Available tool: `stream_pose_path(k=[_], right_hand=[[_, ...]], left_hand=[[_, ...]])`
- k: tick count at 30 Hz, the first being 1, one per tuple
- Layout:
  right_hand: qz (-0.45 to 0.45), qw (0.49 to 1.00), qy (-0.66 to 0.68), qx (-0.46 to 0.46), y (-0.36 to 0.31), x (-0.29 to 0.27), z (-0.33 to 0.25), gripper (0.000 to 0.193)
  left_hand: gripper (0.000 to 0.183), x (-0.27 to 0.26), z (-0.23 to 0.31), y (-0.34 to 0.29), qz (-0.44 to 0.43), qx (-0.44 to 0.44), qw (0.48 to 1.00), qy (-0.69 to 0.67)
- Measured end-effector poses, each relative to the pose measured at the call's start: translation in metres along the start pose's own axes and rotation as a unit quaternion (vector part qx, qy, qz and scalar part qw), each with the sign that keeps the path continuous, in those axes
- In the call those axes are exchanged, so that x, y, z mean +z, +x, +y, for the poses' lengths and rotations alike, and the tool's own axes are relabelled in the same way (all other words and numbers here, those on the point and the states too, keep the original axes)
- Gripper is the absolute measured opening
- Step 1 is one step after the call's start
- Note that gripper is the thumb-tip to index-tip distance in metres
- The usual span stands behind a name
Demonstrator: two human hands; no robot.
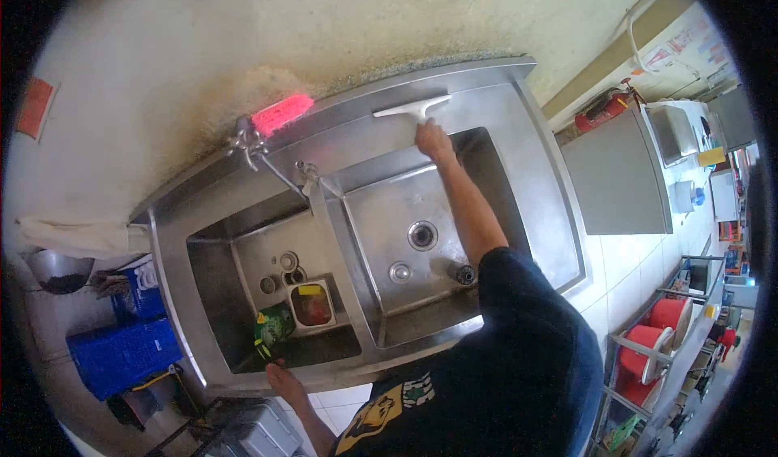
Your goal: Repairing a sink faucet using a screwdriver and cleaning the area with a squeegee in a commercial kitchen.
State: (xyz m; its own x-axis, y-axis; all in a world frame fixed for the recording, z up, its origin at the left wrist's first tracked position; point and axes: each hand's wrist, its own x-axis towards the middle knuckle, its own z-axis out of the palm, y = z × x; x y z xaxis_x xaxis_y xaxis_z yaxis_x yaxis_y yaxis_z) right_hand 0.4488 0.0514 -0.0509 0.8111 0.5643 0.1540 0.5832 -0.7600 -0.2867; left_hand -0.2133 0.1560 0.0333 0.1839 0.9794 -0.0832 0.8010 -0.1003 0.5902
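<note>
My right hand (434, 140) is stretched out to the far side of a double steel sink (356, 291), closed around the handle of a white squeegee (417, 108). Its long blade lies against the steel ledge behind the right basin. At the front rim of the left basin rests my left hand (285, 381), small in view, its fingers loosely apart and holding nothing I can see. Just beyond it, inside the basin, are a green packet or bottle (274, 326) with a yellow part and a small square steel container (312, 305) with something yellow and red in it.
A pink fluffy duster head (282, 114) sits by the tap (247, 143) at the wall. Drain parts (288, 261) lie in the left basin; a dark cylinder (462, 272) lies in the right. Blue bins (121, 356) stand left, a grey cabinet (620, 173) and rack (648, 360) right.
</note>
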Motion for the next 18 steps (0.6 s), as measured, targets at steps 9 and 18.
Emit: stream_pose_path(k=[9,18], right_hand=[[-0.21,0.974,-0.077,-0.041,-0.309,0.058,0.032,0.041],[0.013,0.997,-0.044,0.069,-0.075,-0.061,0.105,0.025]], left_hand=[[0.046,0.022,0.077,0.009,-0.005,-0.082,0.981,-0.175],[0.043,0.016,0.125,0.036,-0.053,0.031,0.992,-0.109]])
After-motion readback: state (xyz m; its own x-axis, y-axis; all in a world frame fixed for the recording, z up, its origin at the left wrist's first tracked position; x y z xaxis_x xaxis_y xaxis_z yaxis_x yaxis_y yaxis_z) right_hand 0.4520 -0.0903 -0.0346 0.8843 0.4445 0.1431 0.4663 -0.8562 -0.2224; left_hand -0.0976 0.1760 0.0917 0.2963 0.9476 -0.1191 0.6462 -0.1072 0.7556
